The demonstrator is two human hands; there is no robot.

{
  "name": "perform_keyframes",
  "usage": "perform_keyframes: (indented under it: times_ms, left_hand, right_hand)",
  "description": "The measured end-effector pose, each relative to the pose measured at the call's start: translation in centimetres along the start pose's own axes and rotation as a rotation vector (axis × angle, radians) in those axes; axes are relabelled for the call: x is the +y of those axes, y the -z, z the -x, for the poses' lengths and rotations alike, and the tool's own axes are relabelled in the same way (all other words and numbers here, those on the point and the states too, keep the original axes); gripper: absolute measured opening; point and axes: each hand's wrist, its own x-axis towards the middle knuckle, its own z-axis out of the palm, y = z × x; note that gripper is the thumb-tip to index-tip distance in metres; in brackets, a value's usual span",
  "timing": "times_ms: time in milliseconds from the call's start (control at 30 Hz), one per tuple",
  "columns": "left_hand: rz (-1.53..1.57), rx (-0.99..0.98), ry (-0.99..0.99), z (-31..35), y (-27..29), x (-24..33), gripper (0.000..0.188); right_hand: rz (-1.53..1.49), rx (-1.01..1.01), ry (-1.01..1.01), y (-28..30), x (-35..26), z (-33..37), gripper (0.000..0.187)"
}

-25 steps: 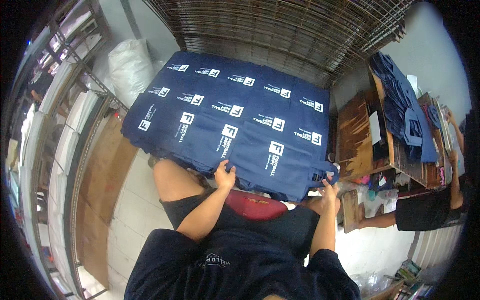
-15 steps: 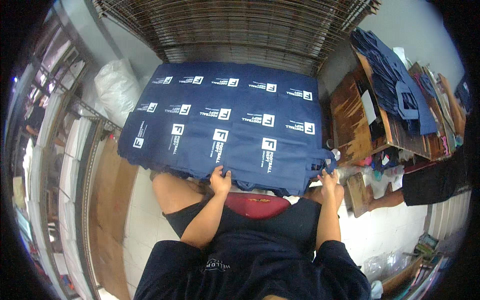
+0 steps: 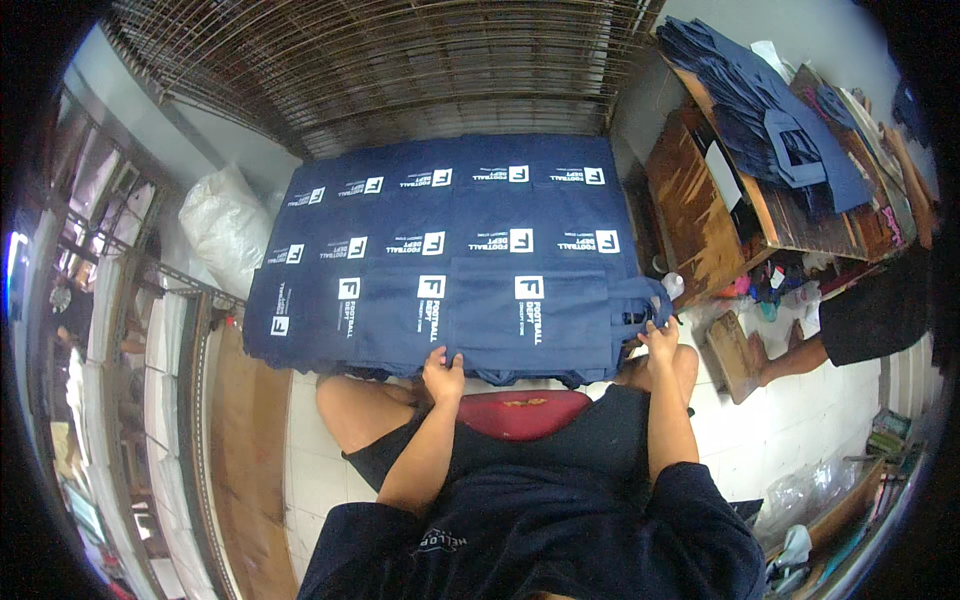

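Rows of navy fabric tote bags with white prints cover a broad surface in front of me. On top at the near right lies one tote bag (image 3: 485,335), spread flat, its strap handles (image 3: 628,300) sticking out to the right. My left hand (image 3: 443,376) pinches the near edge of this bag at its left corner, thumb and fingers closed. At the handle end, my right hand (image 3: 660,343) is closed on the straps; some fingertips are hidden by fabric.
A wire rack (image 3: 450,70) rises behind the bags. To the right, a wooden cabinet (image 3: 715,185) carries a heap of navy bags (image 3: 745,100). Another person's leg (image 3: 795,360) is beside it. A white plastic sack (image 3: 225,222) stands at the left, near shelving.
The view has tilted and shifted slightly. The front bag lies a little flatter, and both hands keep their hold at its edge and handles.
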Motion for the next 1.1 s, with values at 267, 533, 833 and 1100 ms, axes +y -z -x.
perform_keyframes:
  times_ms: [267, 533, 833, 1100]
  left_hand:
    - [0.013, 0.192, -0.257, -1.5, 1.7, 5.3, 0.053]
    - [0.034, 0.401, -1.184, -14.7, 8.7, 40.3, 0.052]
    - [-0.771, 0.503, -1.072, -21.3, 11.2, 55.8, 0.069]
    - [-0.484, 0.545, -1.519, -19.2, 11.8, 50.1, 0.035]
  right_hand:
    - [0.524, 0.369, 0.457, 1.3, 0.2, 0.5, 0.064]
    - [0.167, 0.271, 0.66, 6.5, -11.9, 2.5, 0.051]
    - [0.069, 0.347, 1.045, 12.8, -30.4, 3.0, 0.036]
    - [-0.615, -0.028, 0.502, 16.9, -42.1, -10.2, 0.075]
